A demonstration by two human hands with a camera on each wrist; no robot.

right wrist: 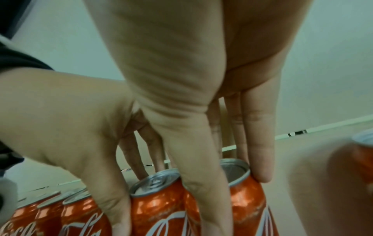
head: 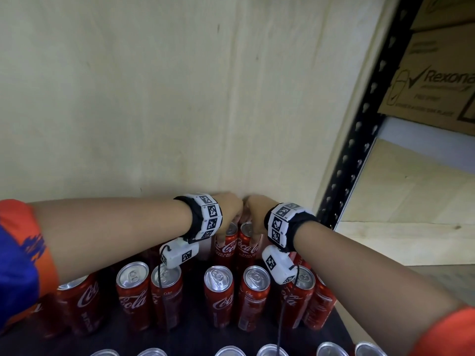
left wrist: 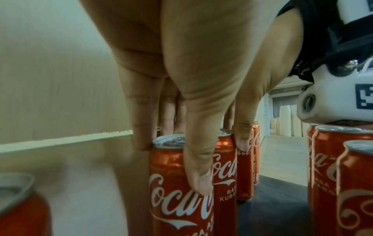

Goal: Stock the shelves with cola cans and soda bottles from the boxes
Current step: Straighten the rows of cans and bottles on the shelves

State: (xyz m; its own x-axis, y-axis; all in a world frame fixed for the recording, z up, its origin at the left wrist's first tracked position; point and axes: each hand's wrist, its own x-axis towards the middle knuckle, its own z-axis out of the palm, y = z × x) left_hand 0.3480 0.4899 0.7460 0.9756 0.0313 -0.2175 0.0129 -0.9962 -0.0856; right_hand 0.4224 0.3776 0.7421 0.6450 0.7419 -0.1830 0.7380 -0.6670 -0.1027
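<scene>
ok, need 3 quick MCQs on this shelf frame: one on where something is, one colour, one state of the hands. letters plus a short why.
1. Where are the two cans that the hands hold?
A. At the back of the shelf, near the pale wall
B. In the front row
C. Inside a cardboard box

2. What colour are the cola cans' bodies?
A. Blue
B. Red
C. Green

3. How does the left hand stand to its can?
A. It hangs open, clear of it
B. It lies flat on the lid
C. Thumb and fingers grip it from above

Key: 1 A, the left hand and right hand meet over the left held can and right held can behind the other rows, by the wall. 2 B, every cola can, such as the middle-row can, is red with a silver lid. 3 C, the left wrist view shows the thumb on the can's front and fingers behind its rim.
</scene>
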